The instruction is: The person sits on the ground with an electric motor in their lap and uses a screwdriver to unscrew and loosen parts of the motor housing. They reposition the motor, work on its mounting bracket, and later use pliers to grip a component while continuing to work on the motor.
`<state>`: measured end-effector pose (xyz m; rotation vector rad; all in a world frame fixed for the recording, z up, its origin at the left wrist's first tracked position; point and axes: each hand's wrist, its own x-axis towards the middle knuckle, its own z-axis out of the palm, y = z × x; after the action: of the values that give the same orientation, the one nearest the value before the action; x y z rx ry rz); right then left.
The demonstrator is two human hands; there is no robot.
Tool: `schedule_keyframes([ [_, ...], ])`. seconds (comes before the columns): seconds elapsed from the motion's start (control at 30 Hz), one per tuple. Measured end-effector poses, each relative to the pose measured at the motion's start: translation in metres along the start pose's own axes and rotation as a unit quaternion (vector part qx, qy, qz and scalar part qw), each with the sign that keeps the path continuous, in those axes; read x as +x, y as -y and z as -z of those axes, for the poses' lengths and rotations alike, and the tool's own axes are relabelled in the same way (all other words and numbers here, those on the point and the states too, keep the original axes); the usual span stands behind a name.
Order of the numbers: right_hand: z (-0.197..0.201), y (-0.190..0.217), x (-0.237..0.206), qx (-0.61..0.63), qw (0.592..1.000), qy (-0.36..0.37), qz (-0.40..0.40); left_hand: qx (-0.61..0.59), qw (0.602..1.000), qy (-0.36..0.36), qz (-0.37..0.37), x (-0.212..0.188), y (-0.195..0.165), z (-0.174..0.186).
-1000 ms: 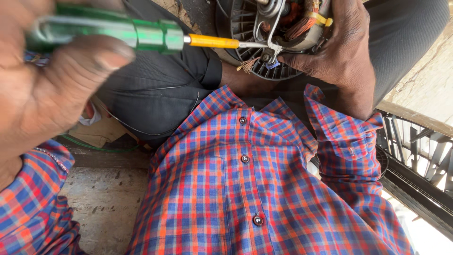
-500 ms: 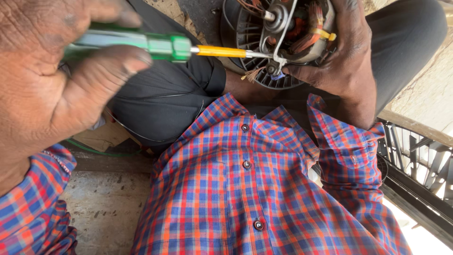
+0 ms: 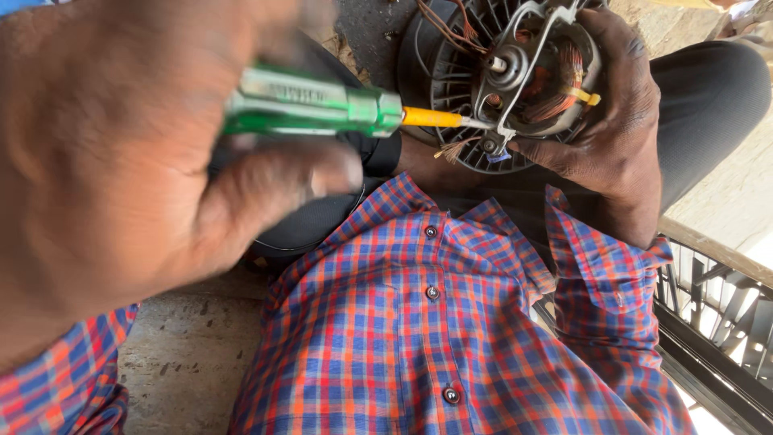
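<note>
Gripped in the left hand (image 3: 121,169), close to the lens and blurred, is a screwdriver (image 3: 322,103) w/ a green translucent handle; fingers and thumb are wrapped shut around the handle. A yellow sleeve is seen where the shaft leaves the handle, and the bare metal tip is laid against the metal bracket of a fan motor (image 3: 531,76), approx. at the bracket's lower left arm. Whether the tip is seated in a screw head cannot be told.

The motor is clasped by the right hand (image 3: 612,129) from the right side and below, fingers curled shut around the housing, thumb side toward the lower edge. Copper windings are exposed inside the open bracket, a short silver shaft is seen at the centre, and a yellow tag is stuck out on the right. Behind the motor a black ribbed round grille (image 3: 439,72) is visible, w/ thin copper-coloured wires trailing at top.

Motor and grille are held top centre of the view, above the lap, over dark trousers (image 3: 708,105). Below, a red-blue checked shirt (image 3: 435,338) w/ dark buttons fills the lower frame. A concrete floor (image 3: 185,362) is seen bottom left, and a dark metal fan guard (image 3: 717,322) at right edge.
</note>
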<state>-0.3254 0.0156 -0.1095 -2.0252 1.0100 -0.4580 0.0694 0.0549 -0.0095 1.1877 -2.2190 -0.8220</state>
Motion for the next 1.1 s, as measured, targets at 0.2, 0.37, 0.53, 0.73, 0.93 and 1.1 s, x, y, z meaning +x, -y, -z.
schedule_keyframes([
  [0.2,0.000,0.004,-0.002,-0.016,0.999,-0.013,-0.024,-0.047,0.999,0.005,0.014,0.001,0.002,0.004],
  [0.37,0.002,0.004,-0.005,-0.020,1.000,-0.012,-0.007,-0.048,0.999,0.005,-0.020,-0.007,0.009,-0.004],
  [0.53,0.001,-0.001,-0.005,-0.028,0.999,-0.001,0.021,-0.035,0.999,0.007,0.030,-0.021,0.013,-0.009],
  [0.73,-0.002,0.002,-0.005,-0.056,0.998,-0.006,0.021,0.047,0.998,-0.020,-0.036,-0.025,0.019,-0.008],
  [0.93,-0.003,-0.001,-0.005,-0.001,1.000,-0.006,-0.024,0.068,0.997,-0.017,-0.029,-0.027,0.023,-0.009],
  [1.1,-0.001,-0.004,-0.003,-0.022,1.000,-0.001,0.011,0.051,0.998,-0.029,-0.028,-0.028,0.028,-0.013],
])
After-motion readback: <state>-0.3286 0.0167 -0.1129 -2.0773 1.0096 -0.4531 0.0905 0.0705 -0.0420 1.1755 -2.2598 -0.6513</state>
